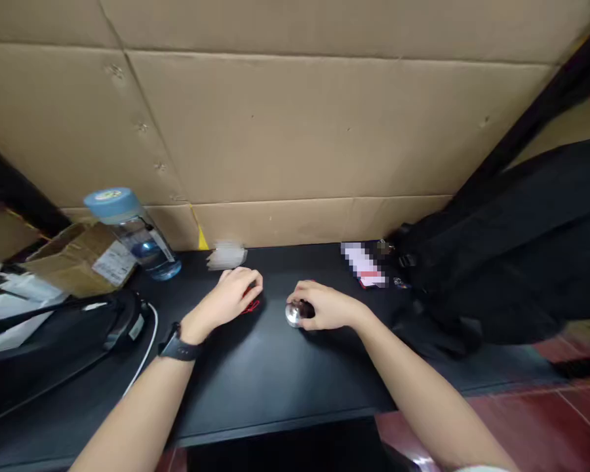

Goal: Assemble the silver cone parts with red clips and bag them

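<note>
a cardboard wall (299,131) stands behind a black worktop (275,373). on the right a black backpack (521,249) slumps over the worktop's end, and on the left lies a dark bag (54,341) with a white cable (145,354) beside it. behind that bag sit a brown box (73,259) and a clear bottle (132,229) with a blue cap. both hands rest mid-worktop, near each other but apart. the left hand (233,295), with a black watch (179,346) on its wrist, lies palm down with fingers curled over a red thing (252,305); i cannot tell whether it grips it. the right hand (327,307) is wrapped round a silver piece (294,314), which sits low on the worktop, its shiny end poking out toward the left hand.
</note>
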Tool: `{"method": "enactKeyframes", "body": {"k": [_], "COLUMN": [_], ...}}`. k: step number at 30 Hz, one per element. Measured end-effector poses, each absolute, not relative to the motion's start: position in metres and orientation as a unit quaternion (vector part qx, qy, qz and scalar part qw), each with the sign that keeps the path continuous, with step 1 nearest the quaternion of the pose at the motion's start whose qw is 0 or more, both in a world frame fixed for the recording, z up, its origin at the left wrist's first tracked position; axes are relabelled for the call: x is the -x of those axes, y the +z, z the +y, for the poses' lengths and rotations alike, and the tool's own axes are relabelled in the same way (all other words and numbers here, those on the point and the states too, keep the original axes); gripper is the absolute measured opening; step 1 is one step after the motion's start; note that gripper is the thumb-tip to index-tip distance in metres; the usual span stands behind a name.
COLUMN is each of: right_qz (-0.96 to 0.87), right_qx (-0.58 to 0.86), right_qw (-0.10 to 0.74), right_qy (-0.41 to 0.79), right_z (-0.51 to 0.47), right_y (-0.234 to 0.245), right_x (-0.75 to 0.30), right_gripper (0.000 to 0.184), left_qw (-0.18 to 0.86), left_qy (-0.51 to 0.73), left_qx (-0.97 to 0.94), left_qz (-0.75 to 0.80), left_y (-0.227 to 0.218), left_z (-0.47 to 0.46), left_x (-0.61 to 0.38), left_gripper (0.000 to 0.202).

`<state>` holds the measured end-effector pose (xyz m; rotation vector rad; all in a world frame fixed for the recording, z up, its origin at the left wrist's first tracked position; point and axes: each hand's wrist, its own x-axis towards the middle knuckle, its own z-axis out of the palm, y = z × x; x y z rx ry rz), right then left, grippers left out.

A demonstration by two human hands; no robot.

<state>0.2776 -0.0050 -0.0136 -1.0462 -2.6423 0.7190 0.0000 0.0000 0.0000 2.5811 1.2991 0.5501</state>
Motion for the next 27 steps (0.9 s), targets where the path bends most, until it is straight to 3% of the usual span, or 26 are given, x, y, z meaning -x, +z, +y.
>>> {"method": "enactKeyframes", "body": {"k": [7,11,27], "right_qz": [-0.899,-0.892,-0.799], "right_qx": [0.344,0.326,0.313], "right_qw": [0.102,0.129,0.402], "right_qy": [0.252,0.285,0.32], "right_z": [-0.007,-0.007,-0.008], "right_y": [-0.009,-0.004,-0.013], "right_x": [-0.278,-0.279,-0.26], "right_gripper": [0.034,0.038,0.045], "left_qw": [0.25,0.261,0.285], "left_qy": [0.325,0.386,0.431], "left_qx": [-0.8,-0.762,-0.73], "left_qz": [0.438,0.45,0.448], "left_y": [0.005,-0.001,-0.016], "left_z": [-0.002,0.002,-0.003], "left_x": [-0.005,-0.006,-0.023], "left_gripper": [0.019,0.021,0.02]}}
